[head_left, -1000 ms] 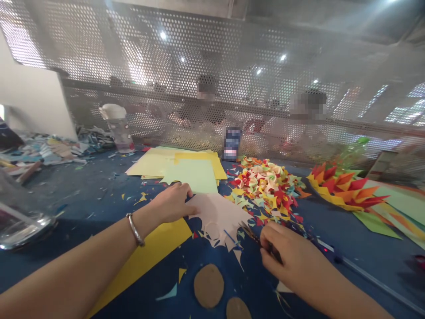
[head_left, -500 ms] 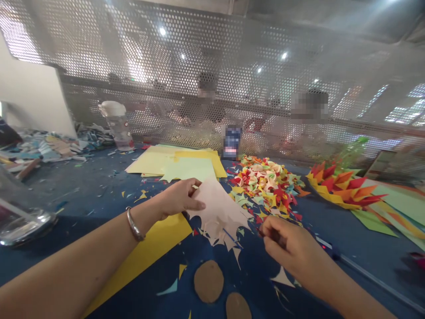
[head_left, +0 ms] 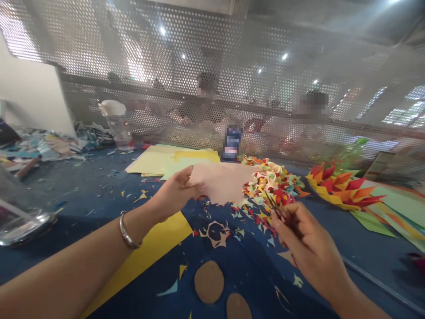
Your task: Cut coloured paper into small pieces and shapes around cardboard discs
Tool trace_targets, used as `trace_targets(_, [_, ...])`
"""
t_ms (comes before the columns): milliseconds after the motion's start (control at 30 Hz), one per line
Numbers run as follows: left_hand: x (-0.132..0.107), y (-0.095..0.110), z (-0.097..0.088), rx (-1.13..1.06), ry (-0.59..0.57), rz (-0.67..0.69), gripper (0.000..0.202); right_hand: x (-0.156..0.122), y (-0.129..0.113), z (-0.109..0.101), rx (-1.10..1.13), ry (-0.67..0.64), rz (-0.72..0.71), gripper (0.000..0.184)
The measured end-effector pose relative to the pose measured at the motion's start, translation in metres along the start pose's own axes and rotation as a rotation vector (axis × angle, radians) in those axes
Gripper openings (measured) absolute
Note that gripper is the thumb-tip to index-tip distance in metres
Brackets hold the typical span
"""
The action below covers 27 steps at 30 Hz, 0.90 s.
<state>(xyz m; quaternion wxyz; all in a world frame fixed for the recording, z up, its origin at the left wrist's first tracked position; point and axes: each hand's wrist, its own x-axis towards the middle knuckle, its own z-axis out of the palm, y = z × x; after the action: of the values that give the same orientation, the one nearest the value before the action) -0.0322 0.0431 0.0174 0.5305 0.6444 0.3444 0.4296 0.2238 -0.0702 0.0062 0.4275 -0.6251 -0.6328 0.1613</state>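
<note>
Your left grip (head_left: 175,192) pinches the left end of the pink sheet (head_left: 222,184) between thumb and fingers. Your right grip (head_left: 308,248) is closed around the small scissors (head_left: 274,204), whose thin dark blades show close together. A second ago the sheet lay on the counter (head_left: 99,195) under your left hand, with the scissors at its ragged near edge. Now it is lifted clear of the blue surface, and the scissors have come up and to the right, apart from the paper. A spiky ring cut-out (head_left: 216,232) lies alone on the counter below, so that piece looks to be free of the sheet. The sheet's long axis runs left to right. Its free end points right, reaching in front of the pile of folded coloured pieces (head_left: 279,177), and its jagged cut edge faces near and down. The scissor tips point far and slightly left, toward that pile.
</note>
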Motion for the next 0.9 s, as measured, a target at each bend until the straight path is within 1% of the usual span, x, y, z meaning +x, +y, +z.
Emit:
trace_targets(33, [0.000,-0.001,0.001,-0.056,0.003,-0.018,0.035,-0.001,-0.001,0.001,0.025,0.013,0.008,0.021])
trace_targets(100, [0.000,-0.002,0.002,-0.197,-0.002,-0.100,0.036,-0.003,-0.004,0.002,0.055,0.040,0.010,0.019])
trace_targets(200, [-0.002,-0.002,0.006,-0.312,-0.028,-0.233,0.025,-0.006,-0.006,0.003,0.088,0.101,-0.042,0.015])
trace_targets(267, [-0.003,-0.001,0.008,-0.376,-0.038,-0.307,0.022,-0.007,-0.006,0.003,0.109,0.117,-0.084,0.018])
trace_targets(333, [-0.004,-0.002,0.011,-0.448,-0.036,-0.356,0.023,-0.007,-0.005,0.003,0.104,0.080,-0.083,0.017])
trace_targets(400, [-0.004,-0.005,0.012,-0.482,-0.038,-0.365,0.027,-0.007,-0.004,0.004,0.063,-0.020,-0.058,0.017])
trace_targets(467, [-0.005,-0.007,0.013,-0.440,-0.043,-0.355,0.032,-0.006,-0.002,0.006,0.028,-0.137,-0.049,0.024])
trace_targets(533, [-0.006,-0.008,0.014,-0.335,-0.046,-0.332,0.034,-0.005,0.000,0.008,0.033,-0.218,-0.041,0.030])
trace_targets(633, [-0.009,-0.004,0.017,-0.202,-0.086,-0.301,0.036,-0.005,0.001,0.010,0.114,-0.228,-0.019,0.031])
trace_targets(700, [-0.010,-0.002,0.018,-0.190,-0.125,-0.305,0.037,-0.005,0.001,0.010,0.167,-0.186,-0.013,0.030])
trace_targets(767, [-0.011,-0.002,0.018,-0.158,-0.151,-0.300,0.033,-0.004,0.002,0.012,0.167,-0.178,-0.014,0.031])
trace_targets(833, [-0.011,-0.003,0.016,-0.040,-0.180,-0.289,0.026,-0.002,0.005,0.014,0.130,-0.236,-0.005,0.033])
trace_targets(900, [-0.012,-0.004,0.014,0.163,-0.195,-0.284,0.020,0.001,0.009,0.017,0.095,-0.309,0.024,0.034])
